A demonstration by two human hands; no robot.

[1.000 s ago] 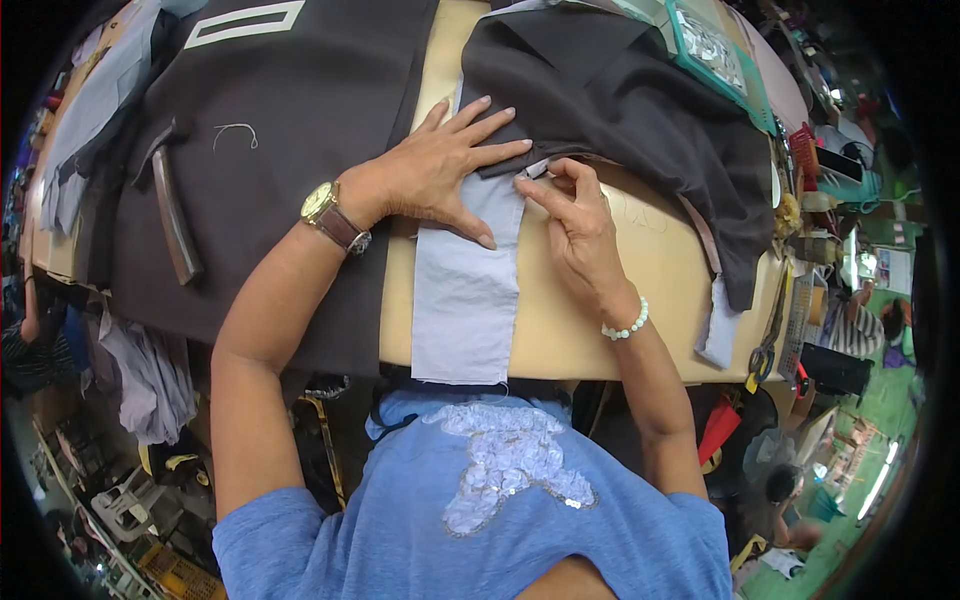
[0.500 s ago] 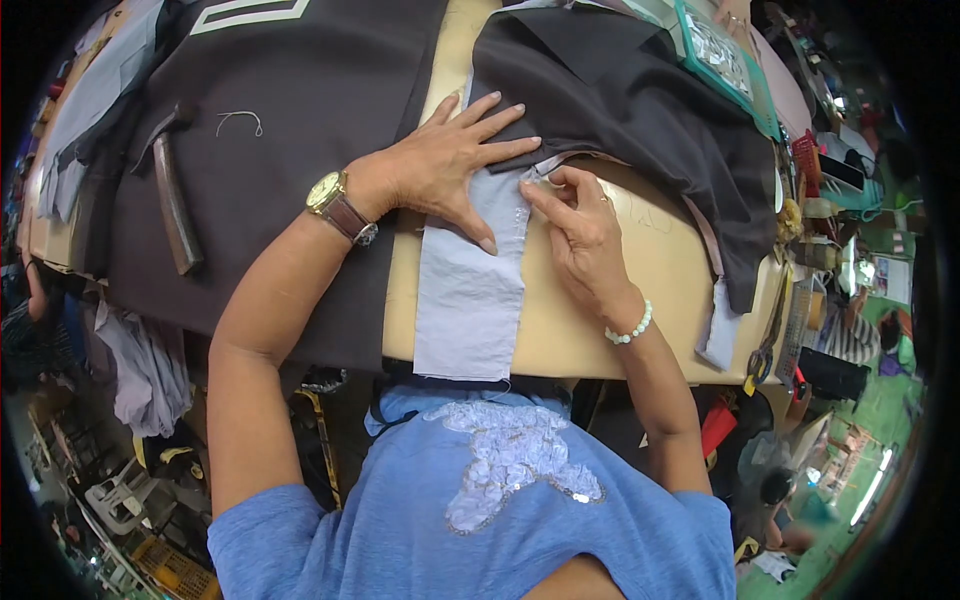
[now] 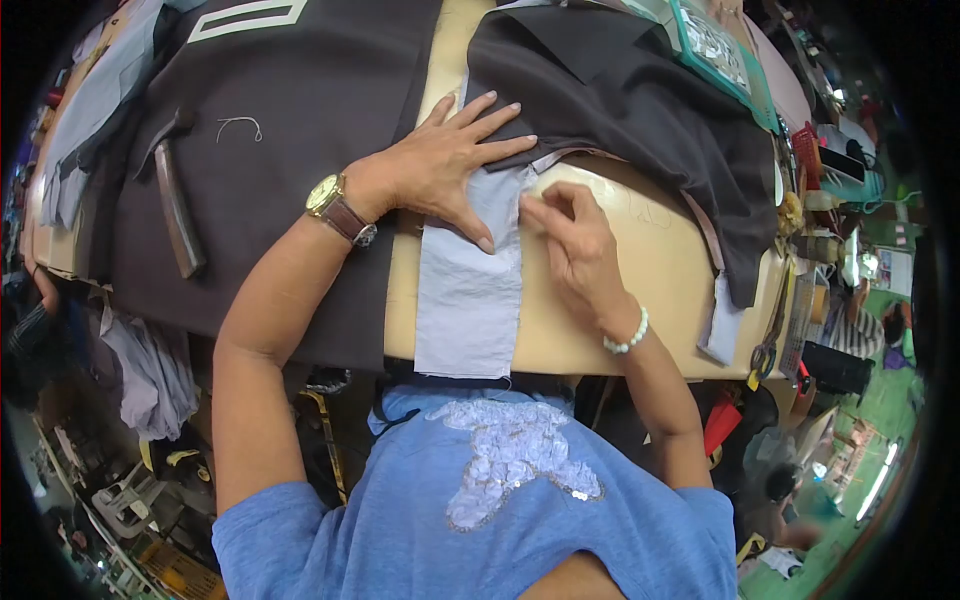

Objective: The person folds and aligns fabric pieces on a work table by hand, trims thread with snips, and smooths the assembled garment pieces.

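My left hand (image 3: 455, 165) lies flat with fingers spread, pressing on a dark cloth piece (image 3: 590, 75) and the light grey fabric strip (image 3: 468, 315) joined to it. The strip hangs down towards the table's near edge. My right hand (image 3: 580, 245) is beside the strip's right edge, thumb and forefinger pinched together. Whatever is between those fingertips, if anything, is too small to make out. Under both lies the pale yellow tabletop (image 3: 650, 300).
Left of the strip, a large dark cloth (image 3: 290, 220) bears a hammer (image 3: 177, 205) and a loose thread (image 3: 240, 128). A teal tray (image 3: 715, 50) sits at the back right. Scissors (image 3: 763, 362) hang by the right edge. Another person (image 3: 855, 330) is far right.
My right hand has moved slightly down, its pinched fingertips leaving the seam near the dark cloth for a lower point beside the strip's edge. My left hand stays in place.
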